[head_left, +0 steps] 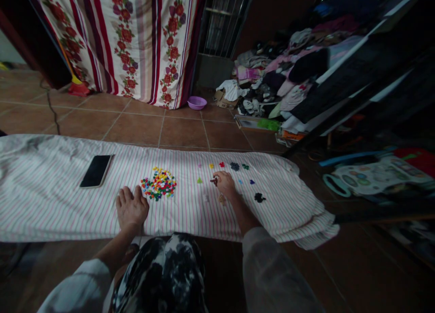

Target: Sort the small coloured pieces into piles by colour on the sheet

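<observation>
My left hand (pixel 132 207) lies flat on the striped cloth (pixel 183 213), fingers apart, just left of a mixed pile of small colored pieces (pixel 159 184). Right of that pile, my right hand (pixel 224 183) reaches down with its fingertips at a small cluster of brown pieces (pixel 214 180); whether a piece is between the fingers is too small to tell. Around it lie small single-color groups: light green (pixel 199 180), yellow (pixel 211 166), red (pixel 222 165), dark gray (pixel 234 166), dark green (pixel 245 166), blue (pixel 252 182), black (pixel 260 198) and tan (pixel 222 199).
A phone (pixel 97 171) rests on the cloth at the left. Beyond the cloth, a purple basin (pixel 197 103) stands on the tiled floor near a floral curtain (pixel 142 45). Heaped clothes (pixel 272 77) are at the back right, with a rack bar crossing the right side.
</observation>
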{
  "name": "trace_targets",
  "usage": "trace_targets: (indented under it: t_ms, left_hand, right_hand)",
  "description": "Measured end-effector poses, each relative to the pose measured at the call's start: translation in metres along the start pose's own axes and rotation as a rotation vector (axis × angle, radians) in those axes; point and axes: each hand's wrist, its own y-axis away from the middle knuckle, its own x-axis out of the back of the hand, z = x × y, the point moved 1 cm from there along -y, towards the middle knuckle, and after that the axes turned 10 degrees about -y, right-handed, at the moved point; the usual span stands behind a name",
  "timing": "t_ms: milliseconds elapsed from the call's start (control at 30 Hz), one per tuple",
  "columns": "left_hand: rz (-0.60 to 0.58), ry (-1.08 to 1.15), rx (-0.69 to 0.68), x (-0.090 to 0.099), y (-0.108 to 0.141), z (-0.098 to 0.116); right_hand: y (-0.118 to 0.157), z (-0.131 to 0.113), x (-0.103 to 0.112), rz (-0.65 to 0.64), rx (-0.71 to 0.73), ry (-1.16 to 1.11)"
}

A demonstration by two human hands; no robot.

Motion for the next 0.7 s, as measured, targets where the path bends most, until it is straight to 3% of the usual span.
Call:
trace_targets:
  t_ms: [233, 700]
  left_hand:
    - [-0.022, -0.017, -0.001, 0.005, 0.0, 0.0]
    - [-0.002, -0.033, -0.009, 0.003, 0.0, 0.0]
  right_hand:
    - [-0.005, 0.007, -0.006, -0.1, 0.066, -0.06]
    - [0.006, 0.017, -0.004, -0.046, 0.132, -0.11]
